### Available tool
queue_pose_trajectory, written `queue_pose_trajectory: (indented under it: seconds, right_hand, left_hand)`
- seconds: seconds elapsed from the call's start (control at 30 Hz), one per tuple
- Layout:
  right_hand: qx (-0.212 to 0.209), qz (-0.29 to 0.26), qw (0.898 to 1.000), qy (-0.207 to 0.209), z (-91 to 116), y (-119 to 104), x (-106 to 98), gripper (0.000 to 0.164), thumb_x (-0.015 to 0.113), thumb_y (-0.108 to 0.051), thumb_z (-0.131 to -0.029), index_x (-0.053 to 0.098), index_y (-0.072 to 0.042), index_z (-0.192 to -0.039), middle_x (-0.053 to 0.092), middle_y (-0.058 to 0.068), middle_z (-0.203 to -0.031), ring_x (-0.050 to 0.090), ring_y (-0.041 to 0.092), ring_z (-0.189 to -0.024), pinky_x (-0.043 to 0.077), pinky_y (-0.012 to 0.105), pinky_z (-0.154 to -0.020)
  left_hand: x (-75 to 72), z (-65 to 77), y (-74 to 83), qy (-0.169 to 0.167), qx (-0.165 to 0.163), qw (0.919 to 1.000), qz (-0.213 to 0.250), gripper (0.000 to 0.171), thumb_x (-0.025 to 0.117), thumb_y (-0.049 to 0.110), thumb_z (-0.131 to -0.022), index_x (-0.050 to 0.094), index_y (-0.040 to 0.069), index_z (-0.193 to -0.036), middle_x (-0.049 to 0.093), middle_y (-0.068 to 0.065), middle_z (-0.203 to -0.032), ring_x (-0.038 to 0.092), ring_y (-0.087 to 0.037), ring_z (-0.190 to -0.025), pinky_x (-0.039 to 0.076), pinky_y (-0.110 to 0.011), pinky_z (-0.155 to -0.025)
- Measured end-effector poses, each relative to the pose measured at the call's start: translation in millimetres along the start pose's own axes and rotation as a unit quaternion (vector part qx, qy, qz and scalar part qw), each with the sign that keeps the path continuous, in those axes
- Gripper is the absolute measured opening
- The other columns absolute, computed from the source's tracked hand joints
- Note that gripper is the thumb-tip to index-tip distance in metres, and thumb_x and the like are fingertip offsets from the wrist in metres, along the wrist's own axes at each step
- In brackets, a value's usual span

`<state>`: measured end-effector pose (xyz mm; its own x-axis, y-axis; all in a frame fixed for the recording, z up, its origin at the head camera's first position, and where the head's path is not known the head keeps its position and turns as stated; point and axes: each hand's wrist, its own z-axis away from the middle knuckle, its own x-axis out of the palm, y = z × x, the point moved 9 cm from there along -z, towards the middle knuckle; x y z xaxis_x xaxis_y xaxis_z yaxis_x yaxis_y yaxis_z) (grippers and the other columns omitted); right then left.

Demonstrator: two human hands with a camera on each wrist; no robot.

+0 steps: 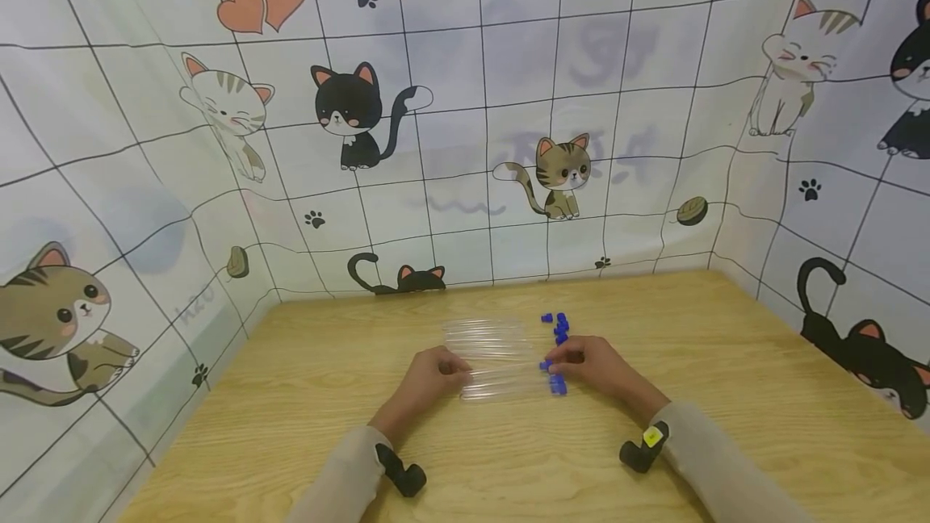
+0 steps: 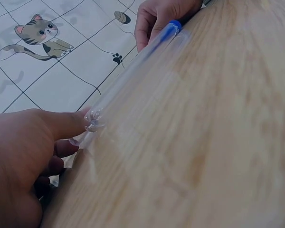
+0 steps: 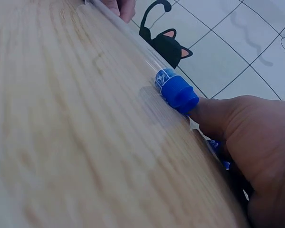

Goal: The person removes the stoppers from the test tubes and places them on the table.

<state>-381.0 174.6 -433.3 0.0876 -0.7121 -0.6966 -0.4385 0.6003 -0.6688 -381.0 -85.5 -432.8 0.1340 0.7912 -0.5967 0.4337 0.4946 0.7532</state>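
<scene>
Two groups of clear plastic test tubes lie on the table, a far row (image 1: 485, 337) and a near row (image 1: 501, 384). My left hand (image 1: 434, 371) pinches the rounded end of a tube at the near row's left side; in the left wrist view its thumb (image 2: 66, 124) presses at the tube end (image 2: 93, 121). At the other end, my right hand (image 1: 597, 363) pinches a blue cap (image 1: 545, 365) between thumb and finger. The right wrist view shows this cap (image 3: 178, 92) seated in the tube mouth, the thumb against its outer end.
Several loose blue caps (image 1: 561, 324) are at the back right of the tubes, and more blue caps (image 1: 558, 385) sit at the near row's right end. The wooden table (image 1: 349, 329) meets a cat-print cloth (image 1: 450, 184) behind and at both sides.
</scene>
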Motion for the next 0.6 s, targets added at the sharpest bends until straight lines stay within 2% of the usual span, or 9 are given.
queue_pose_trajectory:
  seconds: [0.17,0.3,0.43,0.6]
  right_hand:
    - [-0.001,0.004,1.000,0.006,-0.5,0.8,1.2,0.016,0.073,-0.028,-0.085,0.073,-0.019,-0.097,0.062,-0.008,-0.087,0.055,0.011,-0.078,0.047,0.027,-0.070]
    - [0.001,-0.007,1.000,0.026,0.4,-0.6,-2.2,0.016,0.072,-0.031,-0.086,0.072,-0.022,-0.099,0.063,-0.009,-0.087,0.057,0.012,-0.080,0.047,0.028,-0.070]
    - [0.019,-0.046,0.998,0.041,1.1,-1.5,-5.6,0.017,0.071,-0.033,-0.086,0.072,-0.022,-0.100,0.066,-0.007,-0.089,0.058,0.016,-0.079,0.047,0.029,-0.065]
    - [0.038,-0.100,0.993,0.042,-0.3,-1.8,-4.3,0.021,0.071,-0.032,-0.086,0.071,-0.021,-0.104,0.067,-0.002,-0.090,0.059,0.019,-0.076,0.049,0.029,-0.058]
  left_hand:
    - [1.2,-0.1,-0.7,-0.002,-0.012,0.9999,0.008,0.009,0.075,0.020,-0.084,0.075,0.015,-0.091,0.062,0.007,-0.082,0.054,-0.013,-0.076,0.045,-0.030,-0.068]
    - [1.0,-0.9,1.4,-0.002,-0.006,0.9999,0.013,0.011,0.073,0.021,-0.086,0.074,0.015,-0.095,0.064,0.008,-0.083,0.055,-0.013,-0.074,0.046,-0.029,-0.065]
    - [-0.5,-1.9,2.3,0.007,0.004,0.9999,0.011,0.012,0.071,0.022,-0.087,0.073,0.016,-0.097,0.064,0.008,-0.081,0.054,-0.012,-0.071,0.045,-0.027,-0.063]
    - [-5.3,-2.0,2.9,0.034,0.005,0.9993,0.014,0.015,0.072,0.023,-0.087,0.072,0.015,-0.100,0.059,0.005,-0.077,0.052,-0.013,-0.069,0.044,-0.026,-0.061]
